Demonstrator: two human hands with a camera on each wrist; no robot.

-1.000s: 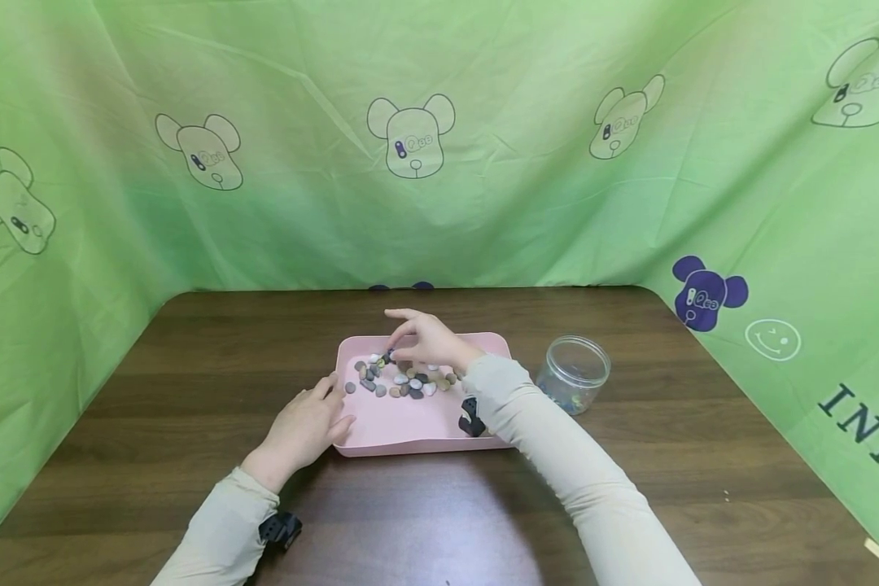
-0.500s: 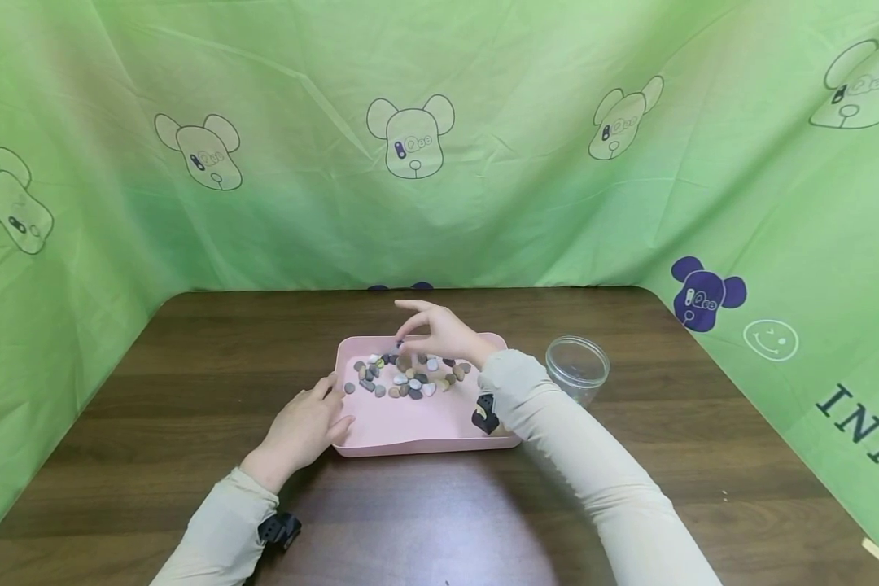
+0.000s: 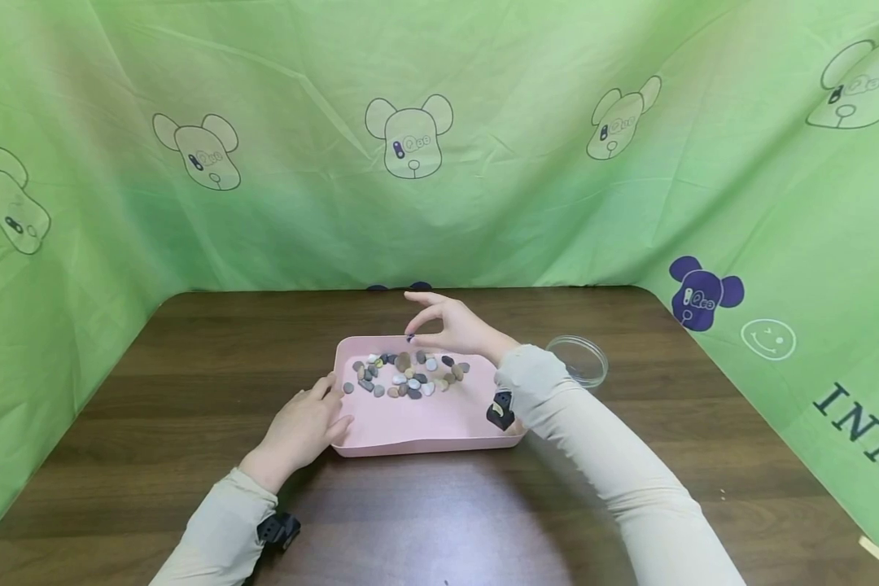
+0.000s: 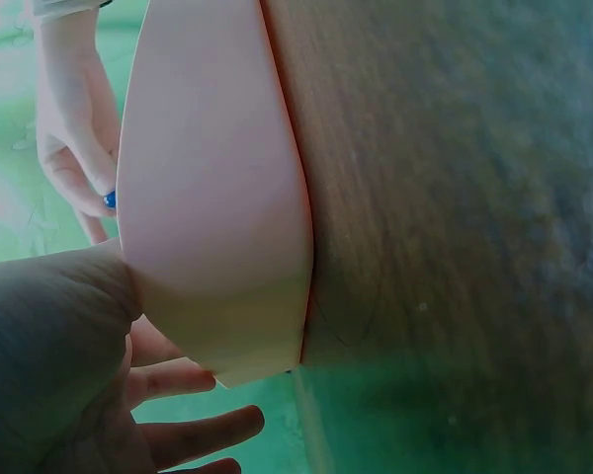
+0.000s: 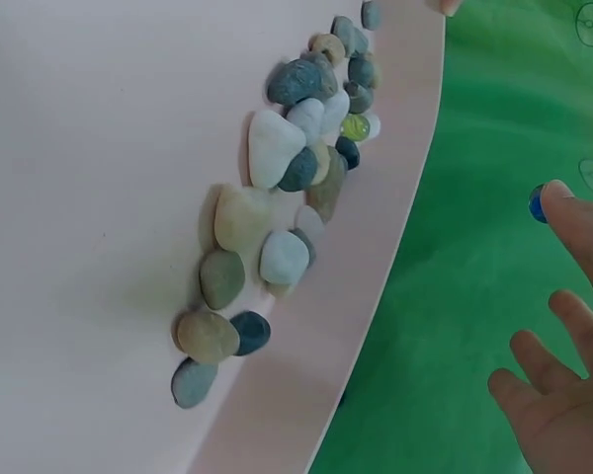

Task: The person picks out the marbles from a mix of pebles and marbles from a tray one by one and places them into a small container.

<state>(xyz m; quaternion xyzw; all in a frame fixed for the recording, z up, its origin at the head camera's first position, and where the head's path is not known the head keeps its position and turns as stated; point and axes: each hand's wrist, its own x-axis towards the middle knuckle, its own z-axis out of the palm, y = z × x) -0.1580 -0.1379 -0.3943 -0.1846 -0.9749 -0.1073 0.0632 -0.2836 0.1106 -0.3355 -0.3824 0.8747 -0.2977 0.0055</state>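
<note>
My right hand [image 3: 457,328] pinches a small blue glass marble [image 5: 538,203] between thumb and forefinger, above the back rim of the pink tray [image 3: 410,422]. In the right wrist view its other fingers are spread. The left wrist view also shows the blue marble [image 4: 110,199] beyond the tray's front wall. My left hand [image 3: 300,427] rests at the tray's left edge, thumb over the rim and fingers extended along the outside. Smooth pebbles [image 3: 413,383] in grey, white and tan lie inside the tray. Among them is a yellow-green marble [image 5: 355,127].
A clear round jar [image 3: 588,358] stands right of the tray, partly hidden behind my right forearm. The brown wooden table [image 3: 190,391] carries both. A green printed cloth [image 3: 293,220] hangs around the table's back and sides.
My right hand has risen from among the pebbles and moved right and back, with the blue marble now visible at its fingertips. The left hand stays in place.
</note>
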